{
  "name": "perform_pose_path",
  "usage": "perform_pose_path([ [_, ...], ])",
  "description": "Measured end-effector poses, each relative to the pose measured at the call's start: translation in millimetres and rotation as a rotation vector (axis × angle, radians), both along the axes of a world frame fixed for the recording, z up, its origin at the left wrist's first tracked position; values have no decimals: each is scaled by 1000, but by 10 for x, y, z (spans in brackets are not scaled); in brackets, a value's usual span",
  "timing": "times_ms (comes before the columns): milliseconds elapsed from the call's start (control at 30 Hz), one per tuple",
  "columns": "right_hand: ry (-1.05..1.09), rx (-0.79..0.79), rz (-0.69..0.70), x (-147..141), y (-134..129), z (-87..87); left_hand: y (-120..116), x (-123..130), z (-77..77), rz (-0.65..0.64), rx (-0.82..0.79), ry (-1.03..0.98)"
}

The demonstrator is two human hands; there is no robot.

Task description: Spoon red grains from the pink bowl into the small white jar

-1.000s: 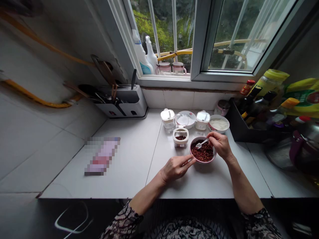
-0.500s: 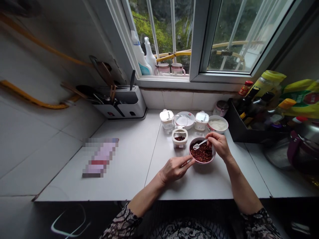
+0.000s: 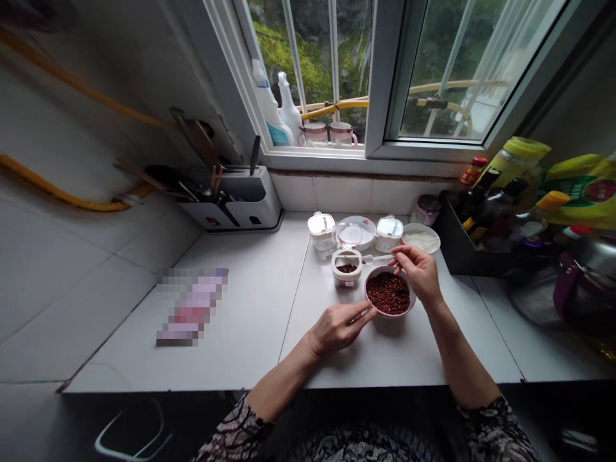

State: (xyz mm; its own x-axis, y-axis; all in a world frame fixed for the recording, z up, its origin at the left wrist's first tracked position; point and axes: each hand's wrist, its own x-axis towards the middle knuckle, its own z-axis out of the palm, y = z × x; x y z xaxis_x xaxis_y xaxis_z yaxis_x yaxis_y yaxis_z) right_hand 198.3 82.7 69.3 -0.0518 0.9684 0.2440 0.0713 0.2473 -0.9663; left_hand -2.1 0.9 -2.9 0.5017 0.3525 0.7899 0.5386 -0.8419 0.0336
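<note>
My right hand [image 3: 418,273] pinches the handle of a small white spoon [image 3: 380,258], held level above the far rim of the bowl, its tip pointing left toward the jar. Dark red-brown dried bits, perhaps peppercorns, fill the pink-rimmed bowl [image 3: 391,314]. At its near left rim my left hand [image 3: 339,327] steadies the bowl with thumb and fingers. Just left of the bowl stands a small clear jar [image 3: 346,280] with a cream rim and raised lid, holding some of the same bits. Whether the spoon carries anything is too small to tell.
Behind are two lidded white-topped jars [image 3: 321,224] [image 3: 389,226], a white plate [image 3: 368,239] and a bowl of white grains or powder [image 3: 421,240]. A dark bin of bottles [image 3: 476,262] stands right. Left are a utensil holder [image 3: 255,215] and a blurred-out flat object [image 3: 195,308].
My right hand has raised the spoon out of the bowl and moved it up and left toward the open jar. My left hand stays at the bowl's rim.
</note>
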Motion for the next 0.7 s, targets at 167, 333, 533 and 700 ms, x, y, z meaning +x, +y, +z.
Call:
perform_pose_path([
  [167, -324, 389, 3, -214, -121, -93, 10, 3, -9, 2, 14, 7],
  [333, -597, 769, 99, -163, -127, -84, 14, 6, -11, 13, 24, 8],
  [533, -487, 502, -140, 208, -62, -66, 7, -5, -30, -4, 5, 6],
  [700, -658, 378, -73, 300, -7, -155, -4, -12, -82, 11, -21, -1],
])
